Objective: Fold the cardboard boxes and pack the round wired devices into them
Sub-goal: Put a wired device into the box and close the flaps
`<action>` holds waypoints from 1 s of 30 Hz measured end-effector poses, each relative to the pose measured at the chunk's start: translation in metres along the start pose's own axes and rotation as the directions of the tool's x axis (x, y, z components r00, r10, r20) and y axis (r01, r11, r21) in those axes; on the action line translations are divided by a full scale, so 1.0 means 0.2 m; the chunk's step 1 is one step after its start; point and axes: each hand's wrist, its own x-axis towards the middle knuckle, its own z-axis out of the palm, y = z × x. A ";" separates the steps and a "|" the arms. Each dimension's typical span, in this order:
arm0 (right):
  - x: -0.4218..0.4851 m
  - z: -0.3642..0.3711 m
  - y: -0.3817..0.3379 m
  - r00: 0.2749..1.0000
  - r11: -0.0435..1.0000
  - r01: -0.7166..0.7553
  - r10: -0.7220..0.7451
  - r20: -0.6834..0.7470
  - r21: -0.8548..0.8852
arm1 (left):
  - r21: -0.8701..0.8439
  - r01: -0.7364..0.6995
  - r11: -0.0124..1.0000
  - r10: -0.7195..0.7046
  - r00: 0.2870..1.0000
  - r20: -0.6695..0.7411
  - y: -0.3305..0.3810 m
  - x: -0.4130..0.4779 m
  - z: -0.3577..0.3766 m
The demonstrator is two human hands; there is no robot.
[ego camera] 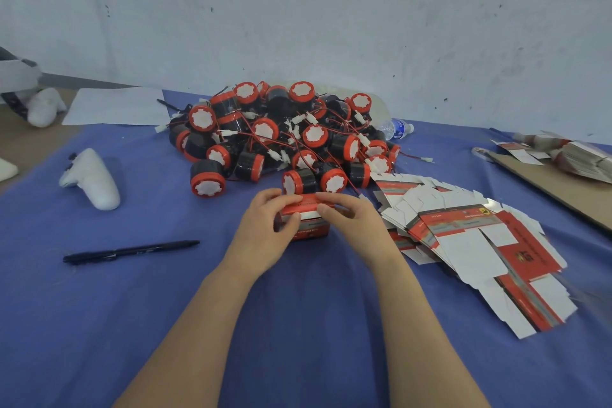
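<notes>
Probably the small red-and-white printed cardboard box (311, 232) is very light and only moderately stiff. It is thin card that keeps its shape along the creases but would dent if squeezed mid-panel. It is best held at the edges and corners, with pressure kept along the fold lines.

It stands mid-bench on the blue-cloth-covered bench (165, 308), just on the near side of the heap of round black devices with red caps and thin red wires (281, 136). The left hand (265, 228) pinches its left end, thumb on the front face and fingers curled over the top. The right hand (354, 222) pinches the right end of the top flap likewise.

The box is red on top and along its base, with a white band across the front; the print is too small to read. To the right lies a fanned stack of flat unfolded box blanks (463, 242) in matching colours.
</notes>
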 end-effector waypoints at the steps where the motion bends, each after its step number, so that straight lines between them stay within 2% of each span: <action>1: 0.00 0.00 0.00 1.000 1.000 -0.008 0.008 0.004 0.025 | -0.014 -0.011 1.000 0.012 1.000 0.016 0.00 0.00 0.00; 4: 0.00 0.01 0.01 0.998 0.991 -0.041 0.046 -0.035 0.124 | -0.026 -0.008 1.000 0.009 0.998 0.054 0.01 0.00 0.00; 8: 0.04 0.06 0.05 0.979 0.955 -0.143 0.175 -0.107 0.260 | -0.156 0.134 0.979 -0.131 0.991 0.030 0.05 0.00 0.01; 11: 0.05 0.08 0.05 0.958 0.917 -0.226 0.271 -0.095 0.328 | -0.152 0.178 0.972 -0.178 0.984 0.012 0.06 0.00 0.02; 13: 0.05 0.09 0.05 0.955 0.909 -0.252 0.288 -0.063 0.331 | -0.258 0.280 0.925 -0.275 0.960 0.056 0.07 0.00 0.03; 15: 0.05 0.10 0.04 0.961 0.915 -0.251 0.275 -0.034 0.316 | -0.393 0.402 0.827 -0.381 0.915 0.134 0.07 0.01 0.04; 17: 0.04 0.11 0.05 0.964 0.924 -0.246 0.264 -0.021 0.293 | -0.394 0.456 0.798 -0.423 0.890 0.172 0.07 0.01 0.07; 20: 0.03 0.14 0.05 0.972 0.961 -0.218 0.230 -0.054 0.171 | -0.302 0.438 0.847 -0.411 0.899 0.152 0.07 0.01 0.08; 22: 0.02 0.16 0.05 0.971 0.968 -0.200 0.217 -0.105 0.149 | -0.295 0.421 0.858 -0.403 0.907 0.123 0.08 0.00 0.08; 25: -0.01 0.16 0.01 0.960 0.942 -0.191 0.237 -0.146 0.277 | -0.391 0.390 0.834 -0.393 0.916 0.075 0.14 -0.01 0.08; 28: -0.06 0.12 -0.07 0.958 0.887 -0.111 0.214 -0.188 0.448 | -0.572 0.262 0.777 -0.322 0.947 -0.004 0.27 -0.02 0.09; 30: -0.12 0.02 -0.13 0.950 0.911 -0.034 0.158 -0.271 0.411 | -0.610 0.192 0.768 -0.270 0.962 -0.037 0.39 -0.01 0.10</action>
